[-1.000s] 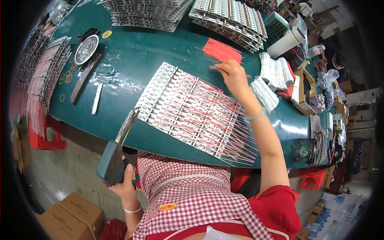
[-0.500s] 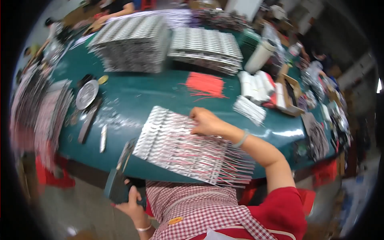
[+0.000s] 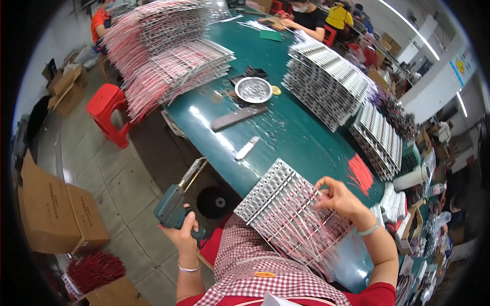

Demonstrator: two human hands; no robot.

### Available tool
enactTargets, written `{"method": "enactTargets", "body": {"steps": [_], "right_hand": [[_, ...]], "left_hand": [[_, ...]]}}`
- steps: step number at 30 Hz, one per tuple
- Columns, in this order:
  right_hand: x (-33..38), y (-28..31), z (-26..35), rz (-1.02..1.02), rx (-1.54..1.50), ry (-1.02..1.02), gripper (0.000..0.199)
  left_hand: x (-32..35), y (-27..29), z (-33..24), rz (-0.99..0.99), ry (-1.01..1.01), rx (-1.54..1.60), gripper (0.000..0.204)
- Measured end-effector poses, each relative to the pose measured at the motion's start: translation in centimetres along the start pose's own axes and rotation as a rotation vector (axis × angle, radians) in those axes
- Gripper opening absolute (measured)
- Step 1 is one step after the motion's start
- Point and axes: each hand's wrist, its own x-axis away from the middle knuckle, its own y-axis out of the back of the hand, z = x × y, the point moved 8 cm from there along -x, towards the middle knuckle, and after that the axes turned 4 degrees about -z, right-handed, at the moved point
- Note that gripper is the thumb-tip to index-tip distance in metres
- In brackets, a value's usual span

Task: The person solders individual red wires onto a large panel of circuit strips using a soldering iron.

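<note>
In my left hand [image 3: 182, 235] is a dark green gun-shaped tool [image 3: 172, 208], my fingers wrapped round its pistol grip. Two long, narrow metal bars [image 3: 195, 172] stick out from its front, apart from the panel. A silver panel [image 3: 275, 183] with rows of small repeated shapes leans over the near table edge by my apron. Thin red and pale strands [image 3: 301, 229] run across it and hang past its lower right end. My right hand [image 3: 339, 199] is at the panel's upper right edge, thumb and forefinger pinched together; what lies between them is too small to make out.
Stacked panels stand at the left table corner [image 3: 173, 66] and far right [image 3: 326, 81]. A metal bowl [image 3: 253, 90], dark bar [image 3: 240, 117], white-handled tool [image 3: 248, 148] and red strips [image 3: 361, 173] lie on the green table [image 3: 204, 127]. A red stool [image 3: 108, 115] and cartons [image 3: 56, 209] are on the floor.
The view has swung left, bringing the floor, stool and cartons into sight. The tool stays in my left hand, and my right hand stays at the panel's upper edge.
</note>
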Motion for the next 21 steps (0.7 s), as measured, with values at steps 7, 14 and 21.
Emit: {"method": "enactTargets", "body": {"steps": [7,14,21], "right_hand": [[-16.3,-3.2,17.9,0.111,-0.249,0.235,0.025],[-36.8,-12.1,27.3,0.077,-0.960,0.398,0.028],[-35.0,-13.3,27.5,-0.528,0.169,0.789,0.031]], "left_hand": [[-3.4,6.9,-3.2,-0.317,-0.203,0.028,0.047],[-2.4,10.2,-5.4,-0.494,-0.204,-0.079,0.039],[-2.0,9.9,-5.4,-0.506,-0.145,-0.180,0.021]]}}
